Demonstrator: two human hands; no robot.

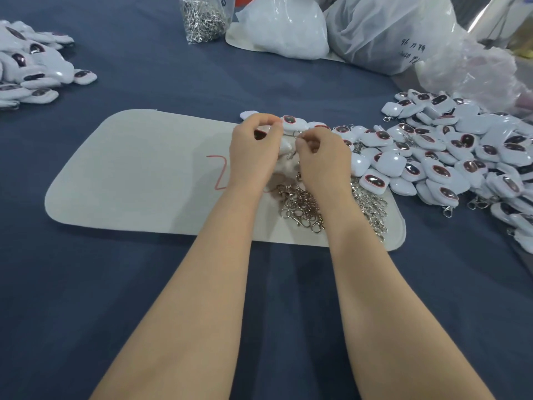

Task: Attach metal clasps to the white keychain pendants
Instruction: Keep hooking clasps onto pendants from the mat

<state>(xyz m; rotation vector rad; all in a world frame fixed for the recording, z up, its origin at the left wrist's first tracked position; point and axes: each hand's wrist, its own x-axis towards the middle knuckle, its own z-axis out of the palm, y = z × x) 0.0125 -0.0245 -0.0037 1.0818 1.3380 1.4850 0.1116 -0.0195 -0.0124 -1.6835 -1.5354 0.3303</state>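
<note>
Frame centre: left hand (253, 151) pinches a white pendant (285, 145); right hand (320, 160) pinches its clasp (292, 155) close for threading; loose clasps (302, 206) just below for reach.

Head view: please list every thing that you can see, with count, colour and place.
mat: one, cream with a red mark, centre of the cloth
cloth: one, dark blue, under everything
loose clasps: many, silver, on the mat under the wrists
clasp bag: one, clear, top centre
right pendants: many, white, right
left pendants: many, white, top left
plastic bags: several, whitish, top right
held pendant: one, white, between the hands
left hand, right hand: two, bare, centre
</note>
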